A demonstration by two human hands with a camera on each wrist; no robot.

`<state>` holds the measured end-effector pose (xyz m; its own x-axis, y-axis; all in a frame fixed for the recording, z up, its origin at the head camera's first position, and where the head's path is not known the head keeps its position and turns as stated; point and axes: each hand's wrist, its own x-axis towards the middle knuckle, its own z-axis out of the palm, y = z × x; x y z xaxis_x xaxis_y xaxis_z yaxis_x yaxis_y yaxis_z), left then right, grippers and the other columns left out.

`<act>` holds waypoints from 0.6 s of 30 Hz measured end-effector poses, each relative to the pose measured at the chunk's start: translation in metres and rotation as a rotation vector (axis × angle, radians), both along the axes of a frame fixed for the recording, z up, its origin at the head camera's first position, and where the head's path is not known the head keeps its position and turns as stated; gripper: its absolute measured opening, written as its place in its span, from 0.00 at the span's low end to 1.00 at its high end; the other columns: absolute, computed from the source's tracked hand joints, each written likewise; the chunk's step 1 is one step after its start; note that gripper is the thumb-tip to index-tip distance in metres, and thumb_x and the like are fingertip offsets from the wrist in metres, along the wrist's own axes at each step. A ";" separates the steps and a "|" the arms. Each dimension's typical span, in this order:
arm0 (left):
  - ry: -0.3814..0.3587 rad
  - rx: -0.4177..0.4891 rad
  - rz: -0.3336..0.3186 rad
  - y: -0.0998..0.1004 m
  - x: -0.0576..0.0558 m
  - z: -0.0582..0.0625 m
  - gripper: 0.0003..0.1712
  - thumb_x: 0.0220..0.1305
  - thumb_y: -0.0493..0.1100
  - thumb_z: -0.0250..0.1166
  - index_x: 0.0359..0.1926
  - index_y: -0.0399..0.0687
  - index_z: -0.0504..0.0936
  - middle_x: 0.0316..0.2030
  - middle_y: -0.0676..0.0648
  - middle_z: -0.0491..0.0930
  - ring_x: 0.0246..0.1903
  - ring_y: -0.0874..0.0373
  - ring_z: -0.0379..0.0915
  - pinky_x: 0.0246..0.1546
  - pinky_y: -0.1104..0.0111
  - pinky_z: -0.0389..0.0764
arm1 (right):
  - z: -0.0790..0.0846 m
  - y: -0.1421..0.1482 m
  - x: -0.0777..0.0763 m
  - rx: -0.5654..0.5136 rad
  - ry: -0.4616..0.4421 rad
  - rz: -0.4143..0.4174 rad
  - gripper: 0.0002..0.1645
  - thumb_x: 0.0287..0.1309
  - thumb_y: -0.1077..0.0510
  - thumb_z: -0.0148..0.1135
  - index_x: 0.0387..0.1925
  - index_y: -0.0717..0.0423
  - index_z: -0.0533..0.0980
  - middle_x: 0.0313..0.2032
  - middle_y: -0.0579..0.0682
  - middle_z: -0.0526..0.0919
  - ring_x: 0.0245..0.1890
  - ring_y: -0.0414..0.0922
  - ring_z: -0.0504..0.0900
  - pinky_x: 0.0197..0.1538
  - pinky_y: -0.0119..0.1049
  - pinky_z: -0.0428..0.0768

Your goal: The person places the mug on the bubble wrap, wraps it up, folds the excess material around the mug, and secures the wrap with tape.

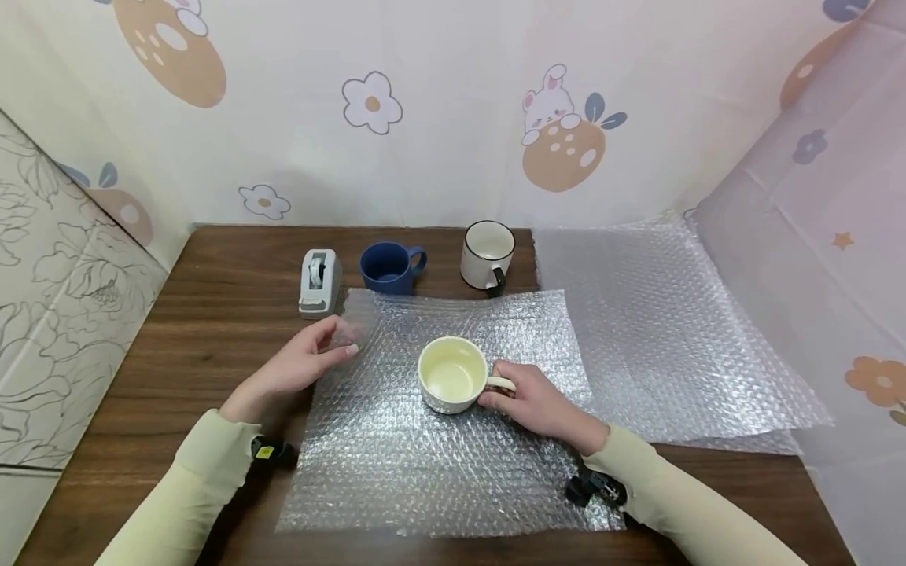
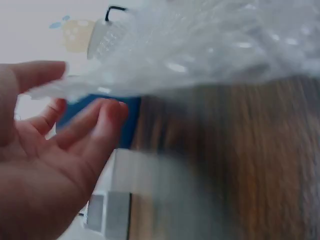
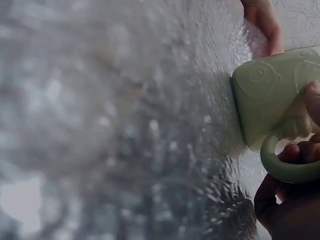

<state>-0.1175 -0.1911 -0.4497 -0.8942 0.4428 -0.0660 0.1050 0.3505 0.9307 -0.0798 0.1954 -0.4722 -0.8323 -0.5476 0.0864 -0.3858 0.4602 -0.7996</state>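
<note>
A pale yellow mug (image 1: 454, 373) stands upright on a sheet of bubble wrap (image 1: 425, 487), towards its middle. My right hand (image 1: 534, 399) holds the mug by its handle, with fingers through the loop; the right wrist view shows the raised pattern on the mug's side (image 3: 265, 82). At the sheet's left edge, my left hand (image 1: 304, 358) has its thumb and fingers on either side of the lifted bubble wrap edge (image 2: 165, 75). The left wrist view is blurred, and the wrap partly hides those fingers.
Behind the sheet stand a white tape dispenser (image 1: 320, 283), a blue mug (image 1: 388, 269) and a white mug (image 1: 487, 255) with a black rim and handle. More bubble wrap (image 1: 658, 330) lies at the right, overhanging the table's right edge. A patterned cloth (image 1: 453, 157) hangs behind the wooden table (image 1: 212, 314).
</note>
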 end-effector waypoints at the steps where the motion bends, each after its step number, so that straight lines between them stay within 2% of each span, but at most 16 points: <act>1: 0.001 0.041 -0.037 0.002 0.001 0.002 0.06 0.72 0.39 0.61 0.44 0.41 0.74 0.57 0.40 0.76 0.58 0.48 0.70 0.51 0.67 0.74 | 0.000 0.000 0.000 0.009 0.005 -0.003 0.19 0.56 0.52 0.73 0.24 0.45 0.68 0.20 0.36 0.66 0.21 0.35 0.65 0.27 0.32 0.69; 4: -0.011 0.159 -0.139 0.011 0.005 0.012 0.04 0.75 0.37 0.54 0.43 0.39 0.70 0.69 0.41 0.67 0.69 0.46 0.60 0.60 0.61 0.69 | 0.002 0.001 -0.002 0.036 0.017 -0.005 0.19 0.55 0.52 0.73 0.23 0.44 0.68 0.19 0.35 0.65 0.21 0.35 0.64 0.27 0.32 0.68; 5: -0.023 0.167 -0.148 0.015 0.008 0.016 0.05 0.76 0.38 0.53 0.44 0.39 0.69 0.69 0.41 0.65 0.69 0.45 0.59 0.61 0.58 0.68 | 0.002 0.001 -0.002 0.043 0.016 -0.003 0.19 0.56 0.52 0.72 0.23 0.44 0.68 0.20 0.35 0.65 0.21 0.35 0.64 0.27 0.32 0.68; 7: -0.060 0.159 -0.155 0.023 0.015 0.023 0.08 0.77 0.40 0.51 0.49 0.39 0.69 0.67 0.40 0.66 0.67 0.44 0.60 0.62 0.52 0.65 | 0.003 0.002 -0.003 0.049 0.006 0.004 0.19 0.56 0.51 0.72 0.23 0.44 0.68 0.20 0.36 0.66 0.21 0.35 0.65 0.27 0.32 0.69; 9: -0.069 0.149 -0.152 0.033 0.021 0.030 0.09 0.76 0.41 0.51 0.49 0.39 0.67 0.57 0.39 0.69 0.59 0.47 0.64 0.58 0.55 0.67 | 0.003 0.002 -0.003 0.051 -0.002 0.009 0.19 0.56 0.51 0.72 0.23 0.45 0.68 0.21 0.36 0.67 0.22 0.36 0.66 0.27 0.32 0.69; 11: -0.070 0.128 -0.156 0.042 0.027 0.034 0.09 0.77 0.42 0.51 0.49 0.41 0.66 0.47 0.41 0.67 0.51 0.49 0.65 0.53 0.57 0.69 | 0.003 0.002 -0.004 0.050 -0.010 0.015 0.19 0.57 0.51 0.72 0.23 0.45 0.68 0.21 0.37 0.67 0.22 0.38 0.67 0.28 0.32 0.69; 14: -0.024 0.169 -0.241 0.055 0.032 0.036 0.05 0.77 0.40 0.49 0.44 0.42 0.65 0.46 0.43 0.68 0.50 0.51 0.65 0.52 0.62 0.68 | 0.002 0.002 -0.004 0.044 -0.013 0.021 0.18 0.57 0.51 0.72 0.23 0.45 0.68 0.21 0.37 0.68 0.23 0.39 0.68 0.28 0.32 0.70; 16: -0.012 0.188 -0.301 0.063 0.033 0.038 0.07 0.78 0.41 0.48 0.48 0.43 0.68 0.57 0.45 0.71 0.60 0.51 0.64 0.60 0.59 0.66 | 0.002 0.002 -0.004 0.036 -0.018 0.025 0.18 0.57 0.51 0.72 0.23 0.45 0.69 0.21 0.38 0.68 0.23 0.40 0.68 0.28 0.33 0.70; 18: 0.007 0.213 -0.355 0.069 0.034 0.038 0.08 0.78 0.40 0.47 0.50 0.44 0.70 0.69 0.49 0.66 0.69 0.53 0.58 0.67 0.57 0.61 | 0.002 0.002 -0.004 0.031 -0.021 0.028 0.18 0.57 0.51 0.71 0.24 0.46 0.69 0.21 0.38 0.68 0.23 0.40 0.68 0.28 0.33 0.70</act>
<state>-0.0835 -0.1221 -0.4117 -0.6837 0.7267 0.0661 0.1911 0.0910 0.9773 -0.0842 0.1972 -0.4704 -0.8183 -0.5724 0.0516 -0.3816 0.4740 -0.7935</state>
